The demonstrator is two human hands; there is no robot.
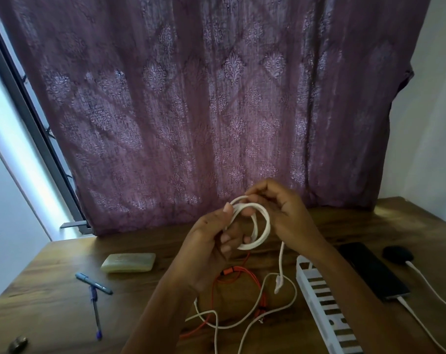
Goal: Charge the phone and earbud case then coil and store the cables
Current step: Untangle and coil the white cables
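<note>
The thick white round charging cable [267,227] is held in the air over the brown wooden surface [63,290], near the middle of the view, already wound into a small coil of some turns. The left hand [211,238] grips the coil from the left side, its fingers [225,238] curled through the loop, and the right hand [285,213] pinches the top of the coil between thumb and fingertips. I judge this cable to be light, soft and a little springy (such a coil likes to open again when the grip is loosened), so it is best held where the turns cross, with all turns pressed together. The free end with its small white plug [278,286] hangs down from the coil, and it should be taken by the cord just behind the plug, not by the plug itself. How many turns the coil has I cannot count, because fingers cover part of it. Below, a thin orange cable [244,273] and a loose thin white cable [290,300] lie tangled, and the left forearm hides where they run. The white slotted plastic tray [316,295] is cut off by the lower edge. The flat black phone [370,272] and the small black rounded earbud case [398,254] each have a white cord plugged in, but these cords leave the view on the right, so the charger is not seen.
</note>
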